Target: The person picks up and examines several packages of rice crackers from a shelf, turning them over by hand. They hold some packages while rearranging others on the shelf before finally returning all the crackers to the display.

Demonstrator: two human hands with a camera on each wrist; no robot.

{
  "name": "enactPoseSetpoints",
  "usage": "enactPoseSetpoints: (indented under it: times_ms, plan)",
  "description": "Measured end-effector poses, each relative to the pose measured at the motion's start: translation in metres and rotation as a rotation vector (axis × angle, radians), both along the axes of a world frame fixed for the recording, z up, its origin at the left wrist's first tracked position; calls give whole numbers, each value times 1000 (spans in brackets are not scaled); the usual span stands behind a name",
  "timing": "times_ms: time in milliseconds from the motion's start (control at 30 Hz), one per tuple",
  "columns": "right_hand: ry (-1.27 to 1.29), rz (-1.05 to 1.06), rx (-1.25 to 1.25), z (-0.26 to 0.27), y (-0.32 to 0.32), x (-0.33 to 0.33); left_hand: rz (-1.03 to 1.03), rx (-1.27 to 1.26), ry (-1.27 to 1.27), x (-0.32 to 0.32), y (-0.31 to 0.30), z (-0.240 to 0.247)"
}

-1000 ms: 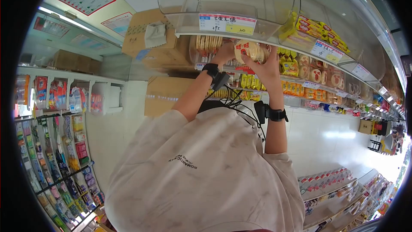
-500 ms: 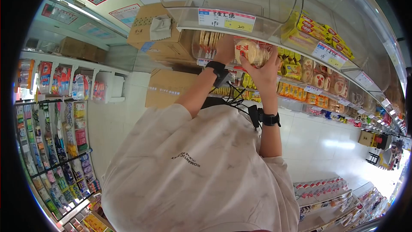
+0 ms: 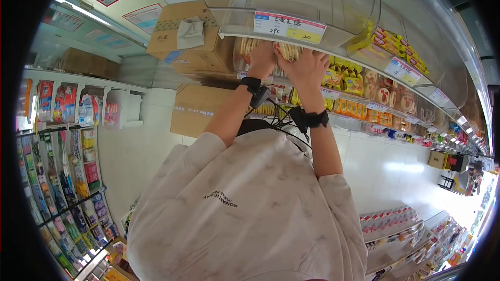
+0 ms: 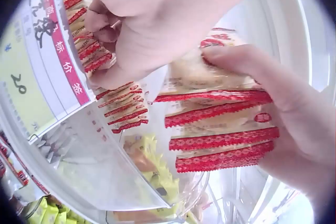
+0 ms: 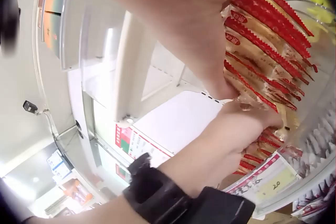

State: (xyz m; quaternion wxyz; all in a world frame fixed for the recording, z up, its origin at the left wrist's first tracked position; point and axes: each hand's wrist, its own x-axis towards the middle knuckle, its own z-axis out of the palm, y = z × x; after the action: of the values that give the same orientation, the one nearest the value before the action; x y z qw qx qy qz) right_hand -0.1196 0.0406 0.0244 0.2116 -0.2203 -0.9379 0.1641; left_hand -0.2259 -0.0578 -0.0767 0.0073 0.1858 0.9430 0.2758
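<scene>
My right hand [image 3: 306, 70] grips a bunch of rice cracker packets [image 3: 288, 51], thumb on the near face, at the shelf's clear bin. In the left wrist view these packets [image 4: 220, 134] show red crimped edges, the right hand [image 4: 302, 108] around one end. Close beside it, my left hand [image 3: 262, 61] reaches into the bin. Its fingers and thumb curl about a row of similar packets [image 4: 92, 56] behind the price label. The right wrist view has the held packets [image 5: 268, 50] upright above the left hand [image 5: 231, 134].
Over the hands hangs an upper shelf edge with a price label [image 3: 289, 26]. Cardboard boxes [image 3: 192, 57] stand left of the bin. Yellow snack packets [image 3: 344, 75] and more rice crackers [image 3: 385, 93] fill the shelf rightwards. Another stocked rack [image 3: 67, 177] is at far left.
My right hand has moved left towards the left hand, turning the packets so their edges, not the round cracker face, show from above. My left hand stays at the bin's row.
</scene>
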Motion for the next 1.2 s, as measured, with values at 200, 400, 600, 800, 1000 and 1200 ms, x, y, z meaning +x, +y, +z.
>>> enactPoseSetpoints:
  times_ms: [200, 400, 600, 800, 1000, 1200]
  plan:
    - [-81, 21, 69, -17, -2, -23, -5, 186, 67, 4, -3, -1]
    - [-116, -63, 151, -36, -10, -32, -42, 301, 151, 6, -7, -15]
    - [-72, 8, 155, -53, -7, -46, -84, 304, 149, 4, -9, -6]
    - [-108, 175, 181, -50, 3, -35, -79, 171, 116, 2, -8, -9]
    - [-81, 128, 325, -84, 19, -44, -145, 225, 87, 1, -12, -3]
    - [-107, -8, 357, -89, 6, -62, -98, 256, 91, 0, -1, -13]
